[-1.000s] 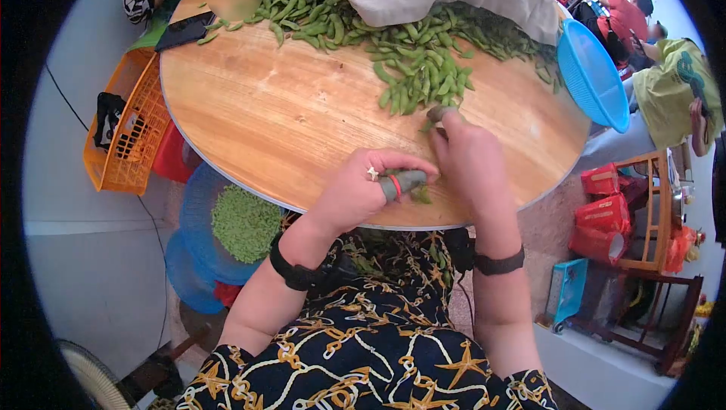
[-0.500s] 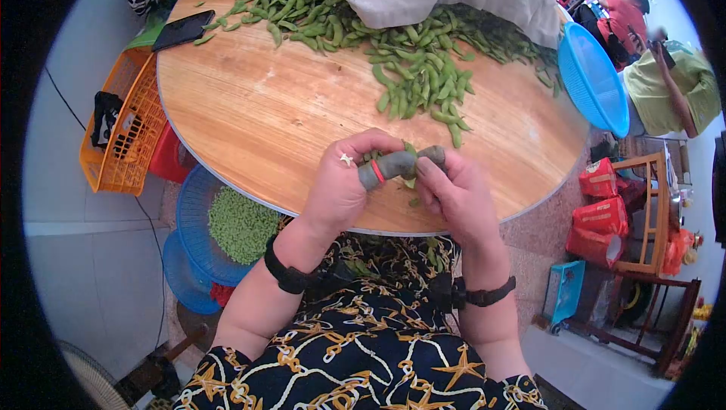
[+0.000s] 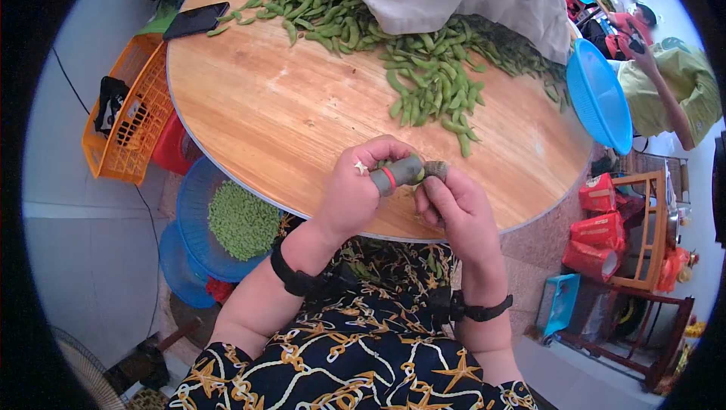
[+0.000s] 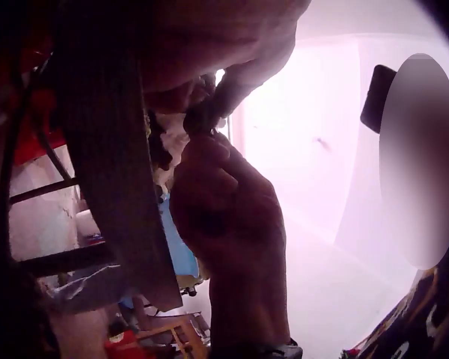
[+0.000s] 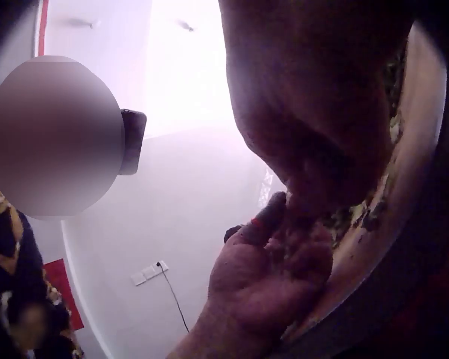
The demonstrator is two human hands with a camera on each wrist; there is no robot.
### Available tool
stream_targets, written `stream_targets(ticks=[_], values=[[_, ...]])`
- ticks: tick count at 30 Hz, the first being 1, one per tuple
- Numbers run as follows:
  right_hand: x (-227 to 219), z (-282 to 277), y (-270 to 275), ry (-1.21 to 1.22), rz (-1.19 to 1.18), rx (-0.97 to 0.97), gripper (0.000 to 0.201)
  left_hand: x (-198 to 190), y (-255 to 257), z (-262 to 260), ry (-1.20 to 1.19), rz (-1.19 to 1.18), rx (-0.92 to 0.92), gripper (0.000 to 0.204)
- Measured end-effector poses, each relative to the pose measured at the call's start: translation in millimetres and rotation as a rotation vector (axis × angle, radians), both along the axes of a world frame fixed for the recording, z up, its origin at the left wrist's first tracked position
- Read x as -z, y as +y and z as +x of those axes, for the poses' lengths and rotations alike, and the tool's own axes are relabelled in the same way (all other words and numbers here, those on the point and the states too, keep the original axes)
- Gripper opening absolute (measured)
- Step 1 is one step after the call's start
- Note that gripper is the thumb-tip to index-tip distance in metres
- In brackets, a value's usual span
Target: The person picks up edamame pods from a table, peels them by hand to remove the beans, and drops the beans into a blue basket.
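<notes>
Both hands have drawn back from the edamame pile (image 3: 431, 85); left hand (image 3: 355, 191) and right hand (image 3: 454, 209) pinch one pod (image 3: 420, 173) above the round wooden table (image 3: 287, 122).

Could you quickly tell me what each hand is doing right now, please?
Left hand: fingers curled, pinching an edamame pod with the grey-capped thumb.
Right hand: fingers curled, pinching the same pod from the other side.

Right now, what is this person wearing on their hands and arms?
The left hand has a ring and a grey thumb cover with a red band; the right hand has a similar dark fingertip cover. Each wrist wears a black strap. Short sleeves are black with gold stars and chains.
</notes>
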State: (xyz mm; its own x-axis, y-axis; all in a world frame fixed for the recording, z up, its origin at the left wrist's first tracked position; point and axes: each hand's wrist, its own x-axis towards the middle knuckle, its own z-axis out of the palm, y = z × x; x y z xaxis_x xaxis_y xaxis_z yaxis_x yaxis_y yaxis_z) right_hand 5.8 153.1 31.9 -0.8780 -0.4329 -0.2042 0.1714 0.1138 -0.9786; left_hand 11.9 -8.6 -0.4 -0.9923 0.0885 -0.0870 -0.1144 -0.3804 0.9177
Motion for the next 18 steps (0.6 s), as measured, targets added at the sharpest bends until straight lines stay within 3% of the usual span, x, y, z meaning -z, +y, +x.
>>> stream_targets(ticks=[2, 4, 8, 10, 11, 12, 13, 14, 15, 17, 18], values=[[-0.1, 1.1, 1.2, -0.059, -0.031, -0.021, 0.022, 1.7, -3.0, -1.4, -0.062, 0.097, 0.102, 0.01], [-0.4, 1.5, 1.8, -0.18, -0.16, -0.024, 0.02, 1.6, -2.5, -3.7, -0.068, 0.392, 0.2, 0.011], [3.4, -0.1, 3.0, -0.378, -0.433, -0.059, 0.016, 3.8, -7.9, -6.4, -0.103, 0.468, 0.309, 0.013], [-2.4, 1.0, -0.7, -0.302, -0.32, 0.002, 0.016, -0.8, -5.1, -5.8, -0.145, 0.558, 0.299, 0.013], [-4.2, 2.1, -3.1, -0.23, -0.209, 0.068, 0.016, -0.2, 0.0, -5.5, -0.141, 0.557, 0.301, 0.013], [0.2, 2.1, -5.4, -0.224, -0.209, 0.072, 0.016, 1.9, 7.8, -5.7, 0.074, 0.179, 0.131, 0.012], [8.0, 1.9, -7.2, 0.027, -0.05, 0.125, 0.015, 3.1, 13.2, -5.8, 0.286, -0.196, -0.043, 0.011], [11.6, 1.5, -6.7, 0.274, 0.112, 0.177, 0.015, 3.7, 13.1, -5.0, 0.29, -0.19, -0.039, 0.011], [10.2, 0.7, -4.3, 0.276, 0.117, 0.182, 0.015, 4.8, 10.0, -3.6, 0.229, -0.146, -0.043, 0.012], [6.2, -3.9, 1.2, -0.137, -0.169, 0.103, 0.017, 5.1, 9.2, -1.6, 0.173, -0.098, -0.044, 0.013], [5.0, -6.8, 5.8, -0.134, -0.165, 0.105, 0.017, 4.5, 9.6, 0.6, 0.108, -0.013, -0.046, 0.015]])
